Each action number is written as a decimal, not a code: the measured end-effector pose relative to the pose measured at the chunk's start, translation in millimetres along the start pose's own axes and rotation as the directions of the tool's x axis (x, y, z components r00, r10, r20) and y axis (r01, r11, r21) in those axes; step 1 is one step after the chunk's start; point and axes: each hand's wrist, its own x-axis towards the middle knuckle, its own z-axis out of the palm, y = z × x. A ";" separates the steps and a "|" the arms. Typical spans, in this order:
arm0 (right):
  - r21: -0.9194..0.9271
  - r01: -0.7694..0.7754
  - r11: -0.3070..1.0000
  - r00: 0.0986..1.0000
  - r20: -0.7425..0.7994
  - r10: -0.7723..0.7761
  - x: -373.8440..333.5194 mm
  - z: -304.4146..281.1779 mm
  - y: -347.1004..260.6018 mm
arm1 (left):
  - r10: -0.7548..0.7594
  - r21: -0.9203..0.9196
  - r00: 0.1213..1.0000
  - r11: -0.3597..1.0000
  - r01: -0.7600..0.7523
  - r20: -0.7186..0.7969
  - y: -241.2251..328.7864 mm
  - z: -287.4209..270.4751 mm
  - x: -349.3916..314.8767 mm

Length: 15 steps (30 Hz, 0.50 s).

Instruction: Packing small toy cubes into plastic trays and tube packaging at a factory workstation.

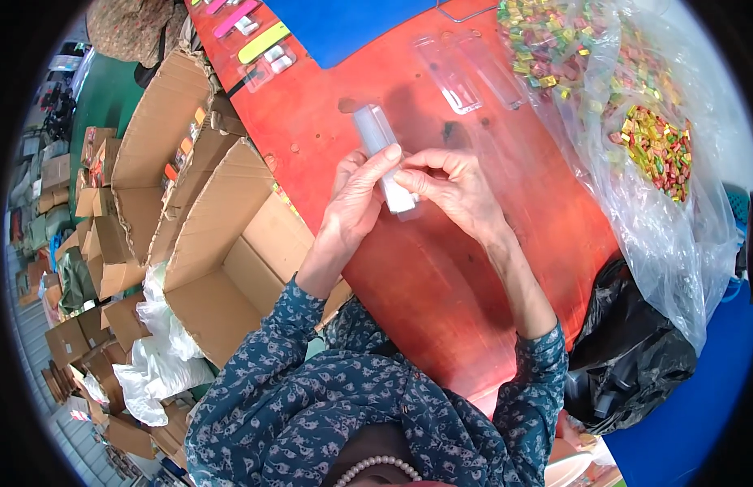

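Above the red table I hold a narrow clear plastic case (374, 123), tilted with its far end to the left. My left hand (354, 191) is closed around its left side, thumb laid across the top. A white piece (399, 197) shows in the case's near end. My right hand (459, 188) pinches at the case's right edge beside that white piece; exactly what lies between thumb and forefinger is hidden. Two similar long clear plastic trays (462, 99) lie farther off on the table, right of my hands.
The red table (425, 300) runs diagonally. A clear bag (571, 61) of small colourful wrapped pieces spreads at right, above a black plastic bag (628, 349). Open cardboard boxes (210, 280) stand at left. Small packs with coloured strips (263, 42) and a blue sheet (344, 24) lie at the far side.
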 end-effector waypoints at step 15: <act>-0.966 0.153 0.209 0.840 0.016 -0.542 43.8 11.9 -14.2 | 0.031 -0.017 0.990 0.999 -0.034 -0.141 10.9 -18.7 5.1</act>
